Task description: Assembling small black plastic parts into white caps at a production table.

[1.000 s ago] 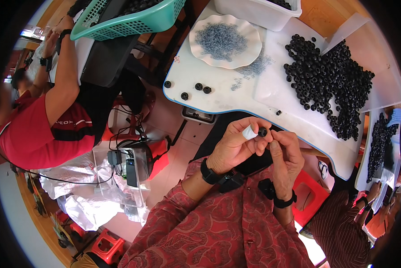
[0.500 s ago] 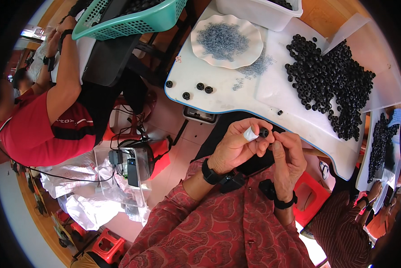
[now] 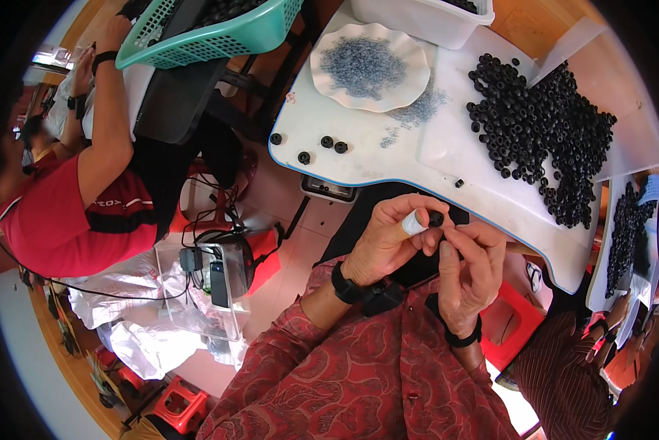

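Observation:
My left hand [image 3: 388, 246] grips a small round black ring-shaped piece [image 3: 436, 218] between thumb and fingers, in front of my body just off the table edge. White tape [image 3: 413, 223] wraps the thumb. Close beside the piece, my right hand [image 3: 474, 268] has its thumb and fingers curled in a pinch; anything between the tips is too small to make out. On the white table [image 3: 359, 165] lies a large pile of similar black rings [image 3: 542, 132]. A scalloped white plate [image 3: 329, 94] holds many tiny translucent grey-blue pieces [image 3: 362, 66], some scattered beside it.
Several black pieces [image 3: 327, 141] sit near the table's left edge. A white tub [image 3: 425, 26] stands at the back, and a green basket [image 3: 219, 44] at the upper left. A co-worker in a red shirt [image 3: 72, 220] sits left. Red stools [image 3: 509, 330] stand on the floor.
My right hand has shifted slightly, its thumb dropping a little from the index fingertip. The left thumb has turned a little over the black piece, which stays held.

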{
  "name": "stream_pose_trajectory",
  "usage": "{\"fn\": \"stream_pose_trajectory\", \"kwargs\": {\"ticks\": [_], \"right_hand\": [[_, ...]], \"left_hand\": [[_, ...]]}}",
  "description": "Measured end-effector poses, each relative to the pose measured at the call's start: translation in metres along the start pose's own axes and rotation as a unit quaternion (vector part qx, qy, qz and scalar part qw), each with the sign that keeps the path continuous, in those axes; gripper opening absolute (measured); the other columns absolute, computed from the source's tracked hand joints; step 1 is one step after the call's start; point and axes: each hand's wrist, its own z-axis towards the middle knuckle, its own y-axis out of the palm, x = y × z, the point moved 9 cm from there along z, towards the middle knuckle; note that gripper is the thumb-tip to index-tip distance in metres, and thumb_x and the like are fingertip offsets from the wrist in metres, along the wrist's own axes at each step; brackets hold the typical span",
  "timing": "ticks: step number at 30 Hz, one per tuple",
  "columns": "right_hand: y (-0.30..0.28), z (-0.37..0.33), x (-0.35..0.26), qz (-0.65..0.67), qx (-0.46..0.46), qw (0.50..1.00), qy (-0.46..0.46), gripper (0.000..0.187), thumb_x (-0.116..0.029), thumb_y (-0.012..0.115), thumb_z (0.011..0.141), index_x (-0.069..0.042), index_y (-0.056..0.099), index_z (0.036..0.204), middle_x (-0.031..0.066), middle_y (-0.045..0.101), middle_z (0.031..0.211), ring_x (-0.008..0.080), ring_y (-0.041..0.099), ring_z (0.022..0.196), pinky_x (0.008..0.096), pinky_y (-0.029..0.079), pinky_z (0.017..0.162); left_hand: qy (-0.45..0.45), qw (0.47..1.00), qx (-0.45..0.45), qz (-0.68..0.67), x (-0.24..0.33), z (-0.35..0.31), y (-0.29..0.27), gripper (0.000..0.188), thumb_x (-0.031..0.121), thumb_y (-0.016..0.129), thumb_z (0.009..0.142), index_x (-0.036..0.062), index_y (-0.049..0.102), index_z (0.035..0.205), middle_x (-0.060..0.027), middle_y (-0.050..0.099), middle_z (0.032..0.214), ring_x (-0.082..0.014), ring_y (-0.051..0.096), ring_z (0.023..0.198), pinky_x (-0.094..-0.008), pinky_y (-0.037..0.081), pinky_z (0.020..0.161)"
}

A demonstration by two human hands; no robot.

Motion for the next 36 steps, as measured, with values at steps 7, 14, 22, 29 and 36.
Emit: {"fn": "stream_pose_trajectory", "kwargs": {"ticks": [7, 14, 22, 29, 36], "right_hand": [[0.005, -0.003, 0.004, -0.019, -0.022, 1.0, 0.01, 0.029, -0.001, 0.068, 0.084, 0.0, 0.063, 0.113, 0.014, 0.055, 0.11, 0.0237, 0.057, 0.096, 0.0331, 0.048, 0.083], [0.033, -0.014, 0.037, 0.139, -0.096, 0.967, 0.19, 0.077, -0.024, 0.073, 0.084, 0.006, 0.032, 0.141, 0.022, 0.049, 0.131, 0.0298, 0.051, 0.12, 0.0401, 0.041, 0.102], [0.046, -0.01, 0.042, 0.134, -0.087, 0.959, 0.232, 0.07, -0.028, 0.078, 0.084, 0.007, 0.04, 0.131, 0.0187, 0.06, 0.117, 0.0231, 0.06, 0.105, 0.0332, 0.049, 0.09], [0.048, -0.011, 0.048, 0.146, -0.06, 0.957, 0.244, 0.057, -0.024, 0.076, 0.086, 0.005, 0.046, 0.125, 0.0119, 0.059, 0.106, 0.0162, 0.056, 0.095, 0.029, 0.048, 0.085], [0.048, -0.011, 0.047, 0.172, -0.077, 0.944, 0.272, 0.064, -0.025, 0.077, 0.084, 0.005, 0.044, 0.129, 0.012, 0.058, 0.107, 0.0161, 0.056, 0.097, 0.0292, 0.047, 0.086]], "left_hand": [[-0.006, 1.0, 0.003, -0.024, 0.001, -0.002, 0.003, 0.017, 0.019, 0.067, 0.092, 0.0036, 0.061, 0.095, -0.017, 0.064, 0.109, -0.0116, 0.06, 0.072, -0.023, 0.051, 0.059], [0.014, 0.997, -0.002, 0.075, 0.001, -0.002, 0.013, 0.02, 0.02, 0.067, 0.092, 0.0021, 0.06, 0.098, -0.013, 0.063, 0.1, -0.0087, 0.051, 0.069, -0.0222, 0.045, 0.062], [0.01, 0.999, -0.029, 0.024, 0.0, -0.002, 0.016, 0.021, 0.009, 0.066, 0.091, -0.0033, 0.062, 0.107, -0.0039, 0.058, 0.101, -0.0115, 0.059, 0.091, -0.0241, 0.052, 0.082], [0.021, 0.997, 0.014, 0.071, -0.005, -0.001, 0.007, 0.03, 0.024, 0.069, 0.091, -0.0022, 0.057, 0.099, -0.0108, 0.059, 0.105, -0.0147, 0.058, 0.093, -0.0296, 0.053, 0.087], [0.026, 0.997, -0.003, 0.068, 0.001, 0.001, 0.014, 0.025, 0.023, 0.069, 0.091, 0.0024, 0.056, 0.094, -0.013, 0.06, 0.107, -0.0131, 0.056, 0.085, -0.0266, 0.05, 0.076]]}}
